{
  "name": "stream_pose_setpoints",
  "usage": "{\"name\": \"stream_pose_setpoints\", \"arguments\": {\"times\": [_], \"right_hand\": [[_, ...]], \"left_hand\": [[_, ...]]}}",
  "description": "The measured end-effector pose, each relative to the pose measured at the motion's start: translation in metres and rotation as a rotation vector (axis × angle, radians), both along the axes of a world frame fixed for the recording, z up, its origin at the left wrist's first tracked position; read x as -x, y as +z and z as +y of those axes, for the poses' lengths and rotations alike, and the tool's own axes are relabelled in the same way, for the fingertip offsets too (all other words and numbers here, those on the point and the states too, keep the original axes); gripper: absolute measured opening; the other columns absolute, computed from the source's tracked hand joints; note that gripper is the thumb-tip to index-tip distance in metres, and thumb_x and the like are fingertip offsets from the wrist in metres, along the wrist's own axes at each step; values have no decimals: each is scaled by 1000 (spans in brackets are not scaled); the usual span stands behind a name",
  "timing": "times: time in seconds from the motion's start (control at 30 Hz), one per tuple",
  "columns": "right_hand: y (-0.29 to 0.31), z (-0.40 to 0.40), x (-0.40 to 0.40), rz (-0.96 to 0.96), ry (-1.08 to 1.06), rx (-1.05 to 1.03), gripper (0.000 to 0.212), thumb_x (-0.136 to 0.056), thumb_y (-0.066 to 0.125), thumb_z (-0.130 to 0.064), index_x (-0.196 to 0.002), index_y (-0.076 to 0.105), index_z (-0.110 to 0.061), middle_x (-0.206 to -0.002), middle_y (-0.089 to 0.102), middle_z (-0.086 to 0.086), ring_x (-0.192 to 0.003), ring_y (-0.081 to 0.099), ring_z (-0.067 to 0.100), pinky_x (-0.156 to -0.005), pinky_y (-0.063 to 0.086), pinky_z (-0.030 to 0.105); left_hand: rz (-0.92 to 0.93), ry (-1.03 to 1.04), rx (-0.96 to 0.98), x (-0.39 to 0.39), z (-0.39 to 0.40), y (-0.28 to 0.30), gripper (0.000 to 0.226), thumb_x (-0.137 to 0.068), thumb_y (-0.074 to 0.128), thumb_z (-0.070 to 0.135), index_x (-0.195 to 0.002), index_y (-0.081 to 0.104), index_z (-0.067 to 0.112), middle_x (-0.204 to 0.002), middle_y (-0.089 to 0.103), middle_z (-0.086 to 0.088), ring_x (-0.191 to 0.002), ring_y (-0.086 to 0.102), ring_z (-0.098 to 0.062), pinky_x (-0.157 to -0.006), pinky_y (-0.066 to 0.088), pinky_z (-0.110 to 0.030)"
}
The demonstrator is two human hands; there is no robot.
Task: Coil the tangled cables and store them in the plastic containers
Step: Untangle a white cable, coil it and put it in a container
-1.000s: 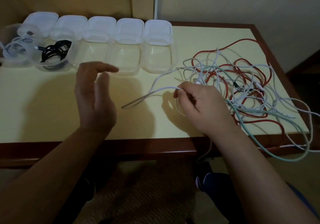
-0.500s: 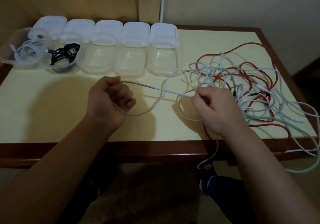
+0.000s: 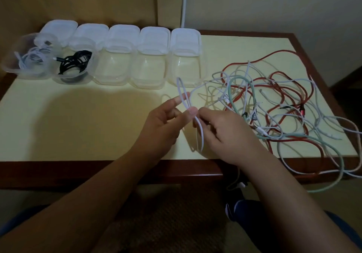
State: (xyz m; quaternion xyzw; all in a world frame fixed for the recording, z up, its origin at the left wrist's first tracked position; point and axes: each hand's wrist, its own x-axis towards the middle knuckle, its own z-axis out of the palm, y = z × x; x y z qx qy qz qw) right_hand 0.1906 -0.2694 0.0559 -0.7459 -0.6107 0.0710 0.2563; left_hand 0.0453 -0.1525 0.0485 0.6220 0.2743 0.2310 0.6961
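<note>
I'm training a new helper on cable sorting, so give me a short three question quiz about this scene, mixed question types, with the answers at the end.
1. True or false: the black cable already lies in a container.
2. How many containers in the row hold no cable?
3. Multiple choice: what do both hands pinch? A red cable, B white cable, C green cable.

Key:
1. True, it is in the second container from the left.
2. Three, among them the rightmost container.
3. B, the left hand and right hand pinch the white cable in a loop.
</note>
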Motion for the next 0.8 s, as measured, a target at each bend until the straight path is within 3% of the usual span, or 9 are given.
{"name": "stream_pose_setpoints", "arguments": {"times": [0.07, 0.13, 0.2, 0.33, 0.37, 0.43, 0.53, 0.67, 0.8], "right_hand": [[-1, -1, 1, -3, 27, -2, 21, -107, 43, -37, -93, 56, -26, -61, 45, -13, -57, 49, 14, -55, 43, 37], [-2, -2, -1, -4, 24, 4, 18, -107, 46, -35, -92, 53, -28, -58, 42, -14, -55, 45, 10, -54, 42, 36], [-3, -4, -7, -3, 2, 29, 19, -108, 49, -36, -90, 50, -29, -57, 44, -12, -55, 45, 7, -54, 43, 36], [-2, -7, -16, -4, -34, 34, 26, -108, 45, -45, -95, 58, -25, -65, 56, -9, -60, 54, 11, -56, 43, 33], [-2, -6, -13, -9, -21, 37, 26, -108, 45, -45, -97, 58, -26, -66, 56, -10, -61, 54, 12, -57, 43, 34], [-2, -3, -4, -24, 25, 55, 29, -108, 43, -49, -100, 60, -26, -68, 57, -10, -64, 56, 16, -58, 44, 36], [-5, 2, 4, -11, 76, 77, 31, -106, 41, -48, -104, 62, -25, -73, 62, -5, -67, 60, 21, -61, 49, 41], [-2, 0, -6, 25, 0, 36, 25, -107, 51, -46, -87, 54, -30, -61, 54, -9, -58, 52, 12, -56, 46, 36], [2, -10, -25, 163, -109, -11, 33, -102, 53, -43, -71, 50, -34, -55, 50, -5, -55, 52, 13, -54, 41, 36]], "left_hand": [[-16, 71, 87, -6, -1, -1, 14, -99, 65, 23, -106, 76, 20, -54, 31, 6, -44, 24, -9, -43, 25, -20], [-20, 134, 171, -9, 3, -5, 29, -104, 56, 18, -82, 75, 21, -58, 30, 0, -47, 22, -11, -43, 21, -20], [-9, 190, 206, -8, 13, -5, 38, -106, 51, 19, -74, 69, 23, -65, 42, -1, -52, 35, -12, -44, 29, -23], [-58, 139, 218, 0, 30, -3, 20, -106, 52, 18, -92, 66, 15, -95, 71, 0, -78, 63, -19, -63, 52, -31], [-68, 66, 199, 2, 28, -1, 8, -102, 59, 15, -102, 67, 14, -98, 72, -2, -77, 63, -20, -63, 51, -31], [-37, -57, 103, 4, 13, -3, 27, -90, 75, 12, -117, 72, 20, -89, 69, -3, -63, 54, -17, -56, 44, -26], [45, 62, 20, -1, -2, -7, 12, -91, 75, 20, -100, 82, 23, -61, 52, -8, -52, 41, -16, -49, 36, -22], [-31, 213, 138, -3, 13, -2, 17, -98, 66, 19, -90, 81, 19, -80, 73, -2, -59, 57, -11, -50, 43, -22], [-156, 430, 388, 7, 53, 5, 17, -99, 64, 28, -91, 74, 16, -76, 70, 3, -66, 66, -10, -59, 54, -23]]}}
